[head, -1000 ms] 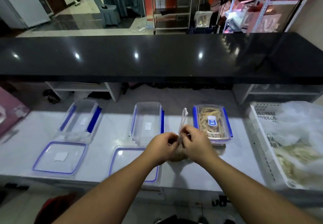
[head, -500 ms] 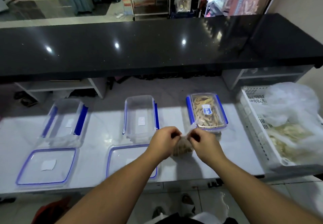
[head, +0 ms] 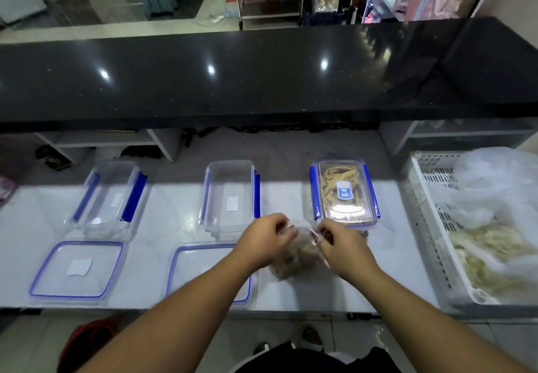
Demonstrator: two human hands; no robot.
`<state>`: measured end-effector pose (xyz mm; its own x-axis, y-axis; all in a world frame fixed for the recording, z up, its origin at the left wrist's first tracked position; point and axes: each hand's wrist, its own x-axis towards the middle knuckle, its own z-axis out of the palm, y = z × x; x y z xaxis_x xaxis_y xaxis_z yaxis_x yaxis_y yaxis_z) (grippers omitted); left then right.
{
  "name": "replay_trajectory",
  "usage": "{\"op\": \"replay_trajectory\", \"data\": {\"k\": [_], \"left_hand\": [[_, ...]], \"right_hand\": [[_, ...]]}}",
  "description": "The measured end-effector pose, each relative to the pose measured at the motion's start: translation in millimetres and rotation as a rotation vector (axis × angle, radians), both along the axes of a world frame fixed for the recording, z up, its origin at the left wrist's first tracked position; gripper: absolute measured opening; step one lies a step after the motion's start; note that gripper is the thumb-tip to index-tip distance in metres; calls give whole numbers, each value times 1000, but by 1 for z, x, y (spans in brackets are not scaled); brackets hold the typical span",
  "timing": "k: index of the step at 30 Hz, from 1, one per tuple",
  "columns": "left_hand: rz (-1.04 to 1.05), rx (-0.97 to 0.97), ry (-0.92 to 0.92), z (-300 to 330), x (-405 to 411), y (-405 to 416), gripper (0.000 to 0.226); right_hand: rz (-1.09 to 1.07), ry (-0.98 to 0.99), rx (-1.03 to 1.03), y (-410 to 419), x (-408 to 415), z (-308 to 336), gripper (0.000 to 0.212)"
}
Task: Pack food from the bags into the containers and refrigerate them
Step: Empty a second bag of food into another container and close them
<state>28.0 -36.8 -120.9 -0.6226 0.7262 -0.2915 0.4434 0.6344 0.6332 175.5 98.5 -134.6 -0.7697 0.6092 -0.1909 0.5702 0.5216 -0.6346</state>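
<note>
While gripped, bag [head: 294, 256] between hands [head: 266, 240].

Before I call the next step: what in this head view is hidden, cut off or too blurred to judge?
- Bag of food: its mouth is covered by the left hand and right hand, so open or tied is unclear.
- White crate: cut off by the right edge; plastic film veils its contents.
- Closed container: label print too small to read.

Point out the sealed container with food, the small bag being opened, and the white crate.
sealed container [head: 345, 192]: head view, on its clear lid.
small bag [head: 294, 256]: head view, on its bulging body below both hands.
white crate [head: 436, 227]: head view, on its slotted left wall.
</note>
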Motion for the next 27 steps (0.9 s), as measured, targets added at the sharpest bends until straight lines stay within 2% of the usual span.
{"op": "replay_trajectory", "data": {"k": [3,5,9,11,16,18,20,25,27], "left_hand": [[206,129,-69,5,-10,5,19],[317,179,-115,11,-16,6,19],[406,202,-53,20,-29,3,25],[388,170,-9,24,-35,2,27],[167,112,-139,37,-24,5,13],[71,92,-147,41,-11,9,30],[12,82,-122,42,-1,16,37],[52,80,-35,42,6,27,7],[106,101,-30,40,3,29,8]], "right_hand": [[-100,59,-68,8,0,2,28],[-164,95,-116,14,-3,3,32],[-173,141,-155,16,-12,11,35],[-144,167,-127,16,-16,18,30],[-47,226,-140,16,-29,19,29],[-8,227,-140,16,-34,18,33],[43,215,-136,17,-36,16,38],[90,244,-335,26,-36,17,44],[88,253,-440,30,-34,18,39]]}}
